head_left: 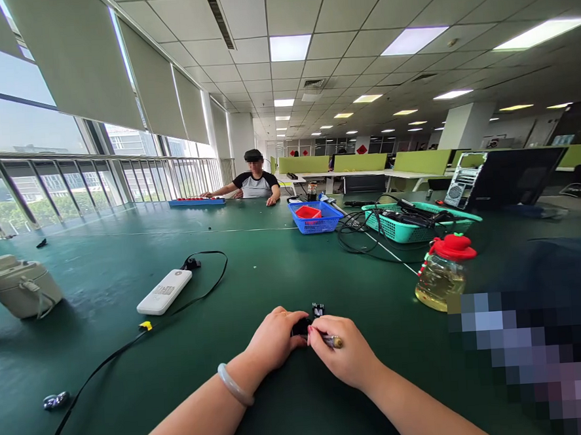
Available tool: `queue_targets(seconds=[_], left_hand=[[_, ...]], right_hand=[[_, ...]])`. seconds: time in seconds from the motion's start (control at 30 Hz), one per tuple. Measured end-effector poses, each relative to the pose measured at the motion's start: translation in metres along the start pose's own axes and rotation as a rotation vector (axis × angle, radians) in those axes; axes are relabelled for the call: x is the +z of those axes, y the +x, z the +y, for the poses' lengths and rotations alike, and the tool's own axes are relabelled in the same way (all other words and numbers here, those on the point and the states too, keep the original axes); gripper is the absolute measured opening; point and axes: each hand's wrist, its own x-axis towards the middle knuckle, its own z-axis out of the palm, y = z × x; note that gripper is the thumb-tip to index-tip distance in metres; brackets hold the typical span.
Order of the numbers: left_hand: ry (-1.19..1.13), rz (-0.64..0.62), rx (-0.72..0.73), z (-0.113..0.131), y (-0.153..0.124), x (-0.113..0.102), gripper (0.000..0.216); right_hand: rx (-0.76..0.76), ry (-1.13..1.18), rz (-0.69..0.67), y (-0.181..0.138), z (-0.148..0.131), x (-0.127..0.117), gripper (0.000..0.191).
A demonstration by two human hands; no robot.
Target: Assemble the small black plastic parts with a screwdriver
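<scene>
The person's left hand [272, 340] is pinching a small dark piece [302, 326] between thumb and fingers, low over the dark green, smooth-topped counter [263, 416], directly in front of the body. The right hand [350, 353] is gripping a slim pen-like tool with a brownish-gold blunt end [334, 341] in a writing hold. Both hands are meeting closely, the left seemingly steadying the piece while the right is guiding the tool with fine control.

The tool is lying roughly crosswise, its long axis running left to right; its blunt end is pointing rightward and slightly toward the person, and its other end is heading toward the dark piece, with the tip hidden by fingers. The piece is being mostly covered, so its long axis cannot be told.

A small black part with pale markings [318, 309] is sitting just beyond the hands, probably placed for easy reach. A clear jar with a red lid [444, 274] is standing farther right, and a white rectangular power bank [164, 292] is resting to the left.
</scene>
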Motion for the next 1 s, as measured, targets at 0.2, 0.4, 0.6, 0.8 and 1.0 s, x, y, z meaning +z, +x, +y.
queue_targets(seconds=[0.2,0.4,0.6,0.8,1.0], left_hand=[[0.002,0.001,0.008,0.002,-0.001,-0.002,0.043],[0.023,-0.009,-0.001,0.002,-0.001,-0.002,0.045],[0.033,-0.008,0.004,0.003,-0.002,-0.003,0.043],[-0.002,0.024,0.053,0.007,-0.005,-0.004,0.039],[-0.031,0.092,0.075,0.012,-0.007,-0.007,0.042]], right_hand=[[-0.054,0.077,-0.005,0.000,0.000,-0.010,0.035],[-0.037,0.020,0.147,0.003,0.006,-0.018,0.041],[0.120,0.106,0.114,0.006,0.013,-0.011,0.042],[0.214,0.198,0.039,0.007,0.016,-0.007,0.040],[0.226,0.421,0.036,0.006,0.025,-0.016,0.043]])
